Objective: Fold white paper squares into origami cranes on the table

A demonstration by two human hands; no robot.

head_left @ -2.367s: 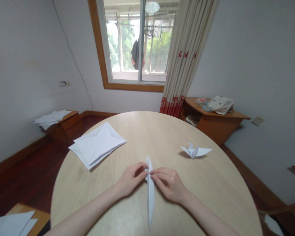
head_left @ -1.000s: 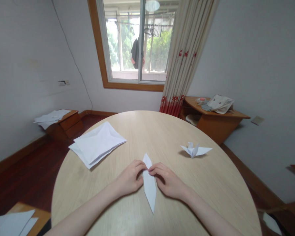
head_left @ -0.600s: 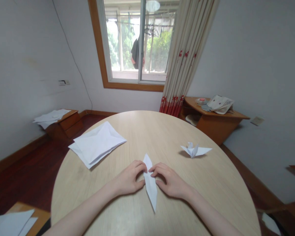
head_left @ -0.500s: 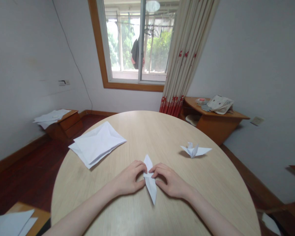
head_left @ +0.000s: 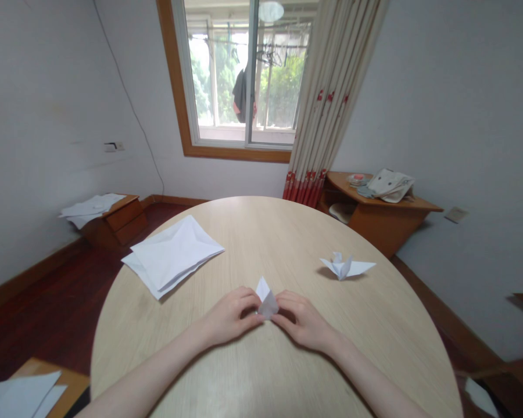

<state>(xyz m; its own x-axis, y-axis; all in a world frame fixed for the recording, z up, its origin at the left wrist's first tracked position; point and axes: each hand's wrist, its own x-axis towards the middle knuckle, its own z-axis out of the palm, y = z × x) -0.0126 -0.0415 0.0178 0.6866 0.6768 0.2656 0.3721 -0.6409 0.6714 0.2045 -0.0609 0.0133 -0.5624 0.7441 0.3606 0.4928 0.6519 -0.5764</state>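
Note:
A small piece of folded white paper (head_left: 267,303) stands between my hands near the middle of the round table (head_left: 270,371), its near flap raised to a point. My left hand (head_left: 233,313) pinches its left edge, thumb at the near lower corner. From the other side my right hand (head_left: 303,318) grips the right edge between thumb and fingers. Parts of the paper's lower edges are hidden behind the fingertips. To the right of my hands sits a finished-looking origami crane (head_left: 343,267) with spread wings.
A stack of white paper sheets (head_left: 174,255) lies at the table's left. Beyond the table stand a low drawer cabinet (head_left: 124,220) with papers on it and a corner desk (head_left: 375,217) bearing a cloth bag (head_left: 391,184). More sheets (head_left: 20,395) lie at the lower left.
The paper's near point, which lay stretched toward me, has been folded up and away from me. Both hands have shifted slightly and now hold its lower corners. The crane and stack stay put.

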